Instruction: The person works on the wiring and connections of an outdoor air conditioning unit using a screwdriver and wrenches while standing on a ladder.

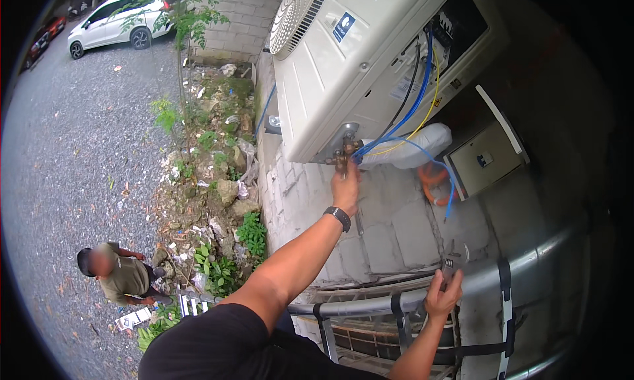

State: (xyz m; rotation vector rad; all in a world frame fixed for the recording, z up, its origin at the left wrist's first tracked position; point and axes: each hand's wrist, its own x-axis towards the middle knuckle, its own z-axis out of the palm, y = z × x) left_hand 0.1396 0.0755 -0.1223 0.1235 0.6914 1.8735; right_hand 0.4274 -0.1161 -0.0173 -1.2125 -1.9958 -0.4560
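Observation:
A cream outdoor air-conditioner unit (323, 83) hangs on the block wall at the upper middle. My left hand (346, 187) reaches up to its lower corner, with fingers closed round a brass service valve (340, 161). A thin dark bar (360, 223) shows just below that hand; I cannot tell whether I hold it. Beside the valve, a white-wrapped pipe bundle (413, 146) runs off to the right. Lower right, my right hand (443, 294) grips an adjustable wrench (454, 260), jaws pointing up and apart from the unit.
Blue, black and yellow wires (422, 96) hang from the unit's uncovered terminal opening. A breaker box (487, 157) stands open beside orange conduit (432, 182). A metal ladder (489, 274) crosses below. On the gravel (99, 149) stand another person (129, 274) and a white car (125, 20).

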